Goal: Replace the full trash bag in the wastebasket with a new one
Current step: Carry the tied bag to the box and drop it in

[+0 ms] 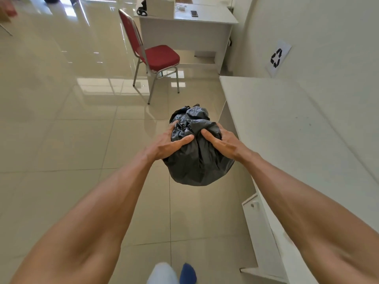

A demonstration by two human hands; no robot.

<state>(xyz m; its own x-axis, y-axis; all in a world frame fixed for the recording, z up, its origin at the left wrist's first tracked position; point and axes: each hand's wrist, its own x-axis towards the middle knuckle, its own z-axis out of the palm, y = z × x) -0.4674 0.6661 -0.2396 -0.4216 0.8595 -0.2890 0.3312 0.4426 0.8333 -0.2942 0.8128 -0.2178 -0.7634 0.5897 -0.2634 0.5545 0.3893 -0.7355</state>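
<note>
Trash bag (196, 156) gripped two-handed, seemingly airborne, beside white counter (287, 124).

red chair (158, 58) on tiled floor (61, 130) | white desk (184, 27), phone (194, 13) on it | recycling sign (276, 58) on wall

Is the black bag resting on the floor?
No, both the left hand and right hand hold the black bag up above the floor.
</note>
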